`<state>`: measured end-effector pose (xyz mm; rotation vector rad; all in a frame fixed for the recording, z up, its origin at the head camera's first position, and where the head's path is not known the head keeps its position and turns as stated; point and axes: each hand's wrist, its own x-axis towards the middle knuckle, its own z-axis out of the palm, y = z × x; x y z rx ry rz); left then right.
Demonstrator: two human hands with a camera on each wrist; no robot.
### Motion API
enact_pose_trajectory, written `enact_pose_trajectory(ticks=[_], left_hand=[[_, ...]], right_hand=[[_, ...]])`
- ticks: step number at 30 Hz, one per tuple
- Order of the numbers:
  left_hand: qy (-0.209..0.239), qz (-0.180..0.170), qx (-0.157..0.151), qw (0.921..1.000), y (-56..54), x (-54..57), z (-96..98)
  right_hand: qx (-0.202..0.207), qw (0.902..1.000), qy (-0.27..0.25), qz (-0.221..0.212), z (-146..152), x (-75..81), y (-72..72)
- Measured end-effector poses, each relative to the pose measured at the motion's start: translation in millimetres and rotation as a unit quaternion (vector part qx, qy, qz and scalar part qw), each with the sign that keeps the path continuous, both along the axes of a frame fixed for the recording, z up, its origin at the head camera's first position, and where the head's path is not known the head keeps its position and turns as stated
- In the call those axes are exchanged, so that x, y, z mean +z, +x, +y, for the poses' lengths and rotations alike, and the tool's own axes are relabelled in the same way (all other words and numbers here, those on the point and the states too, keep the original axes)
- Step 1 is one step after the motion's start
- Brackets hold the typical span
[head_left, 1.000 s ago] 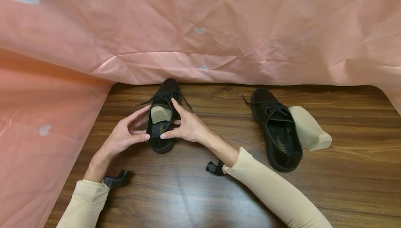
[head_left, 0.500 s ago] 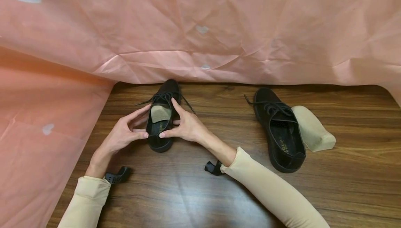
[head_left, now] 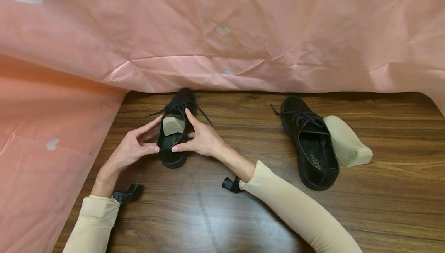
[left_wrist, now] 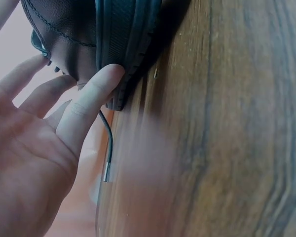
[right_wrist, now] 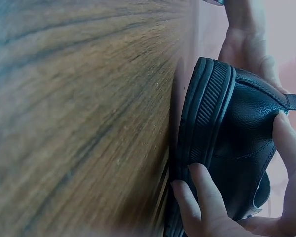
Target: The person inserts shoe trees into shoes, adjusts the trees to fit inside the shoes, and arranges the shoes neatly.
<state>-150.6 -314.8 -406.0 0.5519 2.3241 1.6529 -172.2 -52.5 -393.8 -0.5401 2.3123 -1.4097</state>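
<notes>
A black lace-up shoe (head_left: 174, 160) stands on the wooden surface at the left in the head view, toe pointing away. A beige shoe insert (head_left: 174, 125) sits inside its opening, below the laces. My left hand (head_left: 133, 146) holds the shoe's left side, thumb at the heel rim; in the left wrist view its fingers (left_wrist: 91, 103) touch the sole and upper. My right hand (head_left: 205, 139) grips the right side, its thumb on the heel rim. In the right wrist view, two fingertips (right_wrist: 200, 173) press the ridged sole edge of the shoe (right_wrist: 237, 128).
A second black lace-up shoe (head_left: 309, 148) stands to the right, with nothing visible in its opening. Beside it lies another beige insert (head_left: 345, 141). Pink cloth (head_left: 243, 25) with pale hearts hangs behind and along the left. Black wrist mounts (head_left: 128, 193) are on both forearms.
Both hands and the shoe they hold have shifted slightly left in the last half second. The grip looks the same, and the second shoe has stayed in place.
</notes>
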Motion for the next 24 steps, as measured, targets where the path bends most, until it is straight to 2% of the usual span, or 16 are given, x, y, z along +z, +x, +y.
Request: enact_pose_trajectory(ticks=[13,24], left_hand=[[0.01,-0.004,-0.009,0.9999,-6.2,0.9,-4.7],[-0.019,-0.012,-0.027,0.9994,-6.1,4.3,-11.9]], right_hand=[[-0.006,1.0,0.004,0.007,-5.0,-0.5,-2.6],[-0.015,0.9997,-0.017,0.007,-14.7,-6.7,-0.5]])
